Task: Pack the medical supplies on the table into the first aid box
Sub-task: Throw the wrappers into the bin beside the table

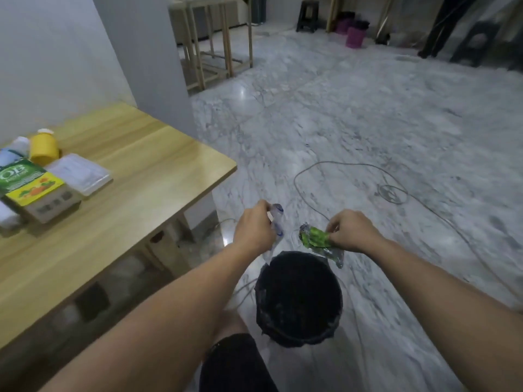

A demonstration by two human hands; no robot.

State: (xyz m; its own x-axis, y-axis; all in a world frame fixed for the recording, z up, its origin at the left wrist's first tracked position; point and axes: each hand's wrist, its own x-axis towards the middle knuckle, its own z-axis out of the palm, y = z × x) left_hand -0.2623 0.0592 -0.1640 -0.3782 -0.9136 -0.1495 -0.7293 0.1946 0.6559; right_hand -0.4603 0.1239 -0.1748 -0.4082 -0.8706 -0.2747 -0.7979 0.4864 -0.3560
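Note:
Both hands are held over a black bin (298,298) on the floor, to the right of the wooden table (135,176). My left hand (254,227) grips a clear plastic wrapper with blue marks (276,222). My right hand (351,232) pinches a green and silver foil packet (317,239) just above the bin's far rim. On the table's left end lie a green and yellow box (31,179), a clear plastic case (79,172), a yellow bottle (44,148) and a white bottle (17,148).
A grey cable (368,176) snakes over the marble floor beyond the bin. A white wall corner (152,66) stands behind the table. Far back are a wooden frame (218,38), purple buckets (355,36) and dark stools (307,15). My knee (235,360) is below the bin.

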